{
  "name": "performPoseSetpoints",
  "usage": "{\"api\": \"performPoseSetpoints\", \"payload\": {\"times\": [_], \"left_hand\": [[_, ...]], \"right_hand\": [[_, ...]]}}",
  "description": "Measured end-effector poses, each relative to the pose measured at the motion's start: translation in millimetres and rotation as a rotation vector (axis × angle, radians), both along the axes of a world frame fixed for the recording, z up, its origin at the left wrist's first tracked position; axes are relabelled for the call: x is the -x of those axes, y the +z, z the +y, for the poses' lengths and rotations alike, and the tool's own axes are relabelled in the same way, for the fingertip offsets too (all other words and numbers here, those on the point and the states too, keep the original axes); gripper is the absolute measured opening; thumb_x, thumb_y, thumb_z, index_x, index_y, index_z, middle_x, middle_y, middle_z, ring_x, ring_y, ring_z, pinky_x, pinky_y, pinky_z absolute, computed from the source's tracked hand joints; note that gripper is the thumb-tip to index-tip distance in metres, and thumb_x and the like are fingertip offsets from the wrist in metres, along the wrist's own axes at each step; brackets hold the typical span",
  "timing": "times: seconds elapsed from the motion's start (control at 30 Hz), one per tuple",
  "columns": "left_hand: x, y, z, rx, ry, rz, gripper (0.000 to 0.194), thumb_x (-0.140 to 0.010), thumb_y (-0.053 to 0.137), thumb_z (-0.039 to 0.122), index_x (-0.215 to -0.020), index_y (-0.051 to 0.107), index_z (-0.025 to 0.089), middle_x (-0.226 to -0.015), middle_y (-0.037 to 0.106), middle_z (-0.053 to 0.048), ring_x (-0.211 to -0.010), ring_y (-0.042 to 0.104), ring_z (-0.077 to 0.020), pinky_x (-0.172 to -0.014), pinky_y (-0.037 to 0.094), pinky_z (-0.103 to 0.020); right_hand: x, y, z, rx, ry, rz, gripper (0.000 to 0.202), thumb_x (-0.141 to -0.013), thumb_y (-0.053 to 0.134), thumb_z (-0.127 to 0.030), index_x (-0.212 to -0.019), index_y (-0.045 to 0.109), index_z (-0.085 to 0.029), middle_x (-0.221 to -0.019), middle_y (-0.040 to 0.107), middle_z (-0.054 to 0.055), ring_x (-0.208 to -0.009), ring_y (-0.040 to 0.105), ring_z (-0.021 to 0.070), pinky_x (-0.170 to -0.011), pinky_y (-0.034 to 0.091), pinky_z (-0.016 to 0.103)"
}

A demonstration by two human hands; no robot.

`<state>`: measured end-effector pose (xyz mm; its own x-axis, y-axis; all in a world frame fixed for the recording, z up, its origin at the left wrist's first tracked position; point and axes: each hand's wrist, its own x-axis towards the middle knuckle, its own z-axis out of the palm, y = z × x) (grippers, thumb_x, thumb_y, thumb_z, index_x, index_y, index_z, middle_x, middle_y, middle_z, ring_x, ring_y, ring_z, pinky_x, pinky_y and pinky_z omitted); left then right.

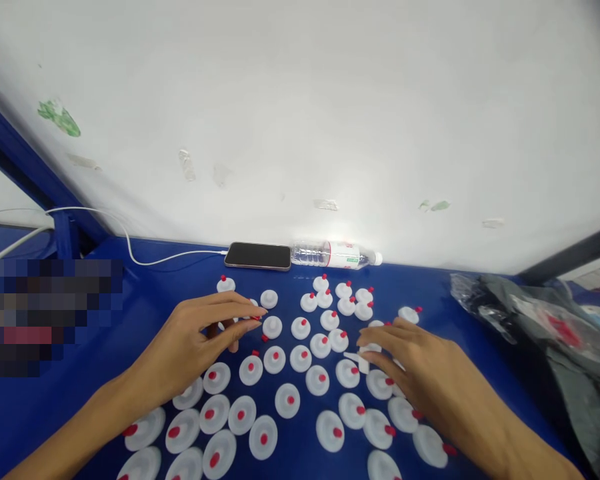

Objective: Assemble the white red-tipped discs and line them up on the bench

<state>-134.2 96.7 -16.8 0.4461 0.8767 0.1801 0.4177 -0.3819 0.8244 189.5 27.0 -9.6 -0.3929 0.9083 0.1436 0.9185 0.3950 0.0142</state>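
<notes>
Many round white plastic discs, most with a small red cap standing at the centre, such as this disc [287, 401], are spread over the blue table. My left hand [200, 333] is closed, thumb and index finger pinching a small red cap [255, 317]. Beside those fingertips lie a white disc without a cap [269, 298] and a loose red cap [265, 339]. On the right, my right hand [410, 360] is closed on a small white plastic piece [363, 364] with a thin stem pointing left, held low over the discs. Its fingers partly hide the piece and some discs.
Against the white wall [300, 120] lie a phone [258, 256] with a white charging cable [165, 260] and a clear plastic bottle [340, 255]. Grey fabric and plastic wrapping [545, 340] cover the table's right side. The far left is blurred out.
</notes>
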Motion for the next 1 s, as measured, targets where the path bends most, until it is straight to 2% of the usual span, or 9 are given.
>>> {"api": "performPoseSetpoints", "payload": {"times": [0.13,0.27,0.37,0.47,0.6,0.7,0.8,0.9,1.0], "left_hand": [[0,1.7,0,0.019,-0.005,0.022,0.019,-0.093,0.066,0.041,-0.103,0.078,0.029,-0.100,0.073,0.000,-0.053,0.061,-0.0058,-0.049,0.049,-0.019],[-1,0.6,1,-0.014,-0.016,0.015,0.018,-0.093,0.067,0.040,-0.102,0.078,0.028,-0.100,0.073,0.000,-0.051,0.060,-0.0051,-0.049,0.049,-0.019],[-2,-1.2,1,-0.056,-0.008,0.009,0.017,-0.092,0.069,0.038,-0.103,0.077,0.028,-0.097,0.074,0.001,-0.050,0.058,-0.0046,-0.049,0.048,-0.018],[-2,-1.4,0,-0.094,0.003,0.023,0.014,-0.092,0.069,0.035,-0.100,0.077,0.027,-0.096,0.075,0.001,-0.051,0.059,-0.0048,-0.050,0.048,-0.017],[-5,0.4,-7,-0.141,-0.053,0.001,0.013,-0.093,0.068,0.032,-0.099,0.078,0.026,-0.100,0.077,-0.001,-0.065,0.068,-0.0102,-0.055,0.053,-0.017],[-9,0.5,-15,-0.125,-0.156,-0.038,0.015,-0.095,0.065,0.027,-0.104,0.077,0.026,-0.098,0.078,0.000,-0.062,0.069,-0.0096,-0.056,0.056,-0.016],[-15,-0.3,-22,-0.122,-0.249,-0.046,0.018,-0.096,0.063,0.022,-0.108,0.075,0.029,-0.095,0.078,0.001,-0.061,0.070,-0.0087,-0.054,0.056,-0.015],[-19,0.1,-27,-0.213,-0.286,-0.029,0.025,-0.095,0.065,0.018,-0.113,0.073,0.033,-0.099,0.078,0.001,-0.074,0.073,-0.0121,-0.065,0.059,-0.018],[-18,2.3,-29,-0.222,-0.309,-0.030,0.030,-0.096,0.062,0.018,-0.118,0.072,0.035,-0.100,0.077,0.000,-0.076,0.073,-0.0128,-0.068,0.059,-0.020]], "right_hand": [[-2,-3.4,-1,-0.010,0.023,-0.046,0.032,-0.078,0.081,-0.021,-0.109,0.074,-0.024,-0.099,0.079,0.004,-0.090,0.075,0.0311,-0.049,0.060,0.034],[-3,-9.7,-1,0.038,0.019,-0.081,0.026,-0.080,0.076,-0.016,-0.105,0.075,-0.024,-0.099,0.079,0.005,-0.092,0.075,0.0323,-0.049,0.061,0.035],[-5,-1.4,-3,0.017,0.012,-0.023,0.025,-0.083,0.073,-0.019,-0.108,0.074,-0.023,-0.099,0.079,0.006,-0.093,0.074,0.0332,-0.052,0.062,0.038],[-4,14.1,-9,-0.013,-0.007,0.137,0.032,-0.090,0.067,-0.025,-0.121,0.068,-0.026,-0.105,0.077,0.005,-0.095,0.074,0.0296,-0.063,0.064,0.039],[16,23.8,-19,0.036,0.061,0.347,0.035,-0.097,0.060,-0.030,-0.132,0.057,-0.031,-0.115,0.073,0.002,-0.099,0.073,0.0192,-0.082,0.062,0.030],[39,18.8,-22,0.138,0.125,0.472,0.041,-0.097,0.060,-0.025,-0.136,0.051,-0.034,-0.120,0.070,0.000,-0.102,0.072,0.0163,-0.085,0.060,0.027],[58,10.1,-22,0.191,0.127,0.537,0.043,-0.096,0.061,-0.023,-0.135,0.051,-0.036,-0.121,0.070,0.000,-0.100,0.072,0.0169,-0.084,0.061,0.028],[67,2.9,-21,0.175,0.170,0.599,0.044,-0.095,0.062,-0.022,-0.135,0.051,-0.035,-0.119,0.071,0.001,-0.097,0.072,0.0175,-0.083,0.061,0.028],[69,1.0,-22,0.122,0.220,0.658,0.046,-0.094,0.064,-0.021,-0.136,0.051,-0.034,-0.119,0.071,0.002,-0.097,0.073,0.0179,-0.084,0.061,0.028]]}}
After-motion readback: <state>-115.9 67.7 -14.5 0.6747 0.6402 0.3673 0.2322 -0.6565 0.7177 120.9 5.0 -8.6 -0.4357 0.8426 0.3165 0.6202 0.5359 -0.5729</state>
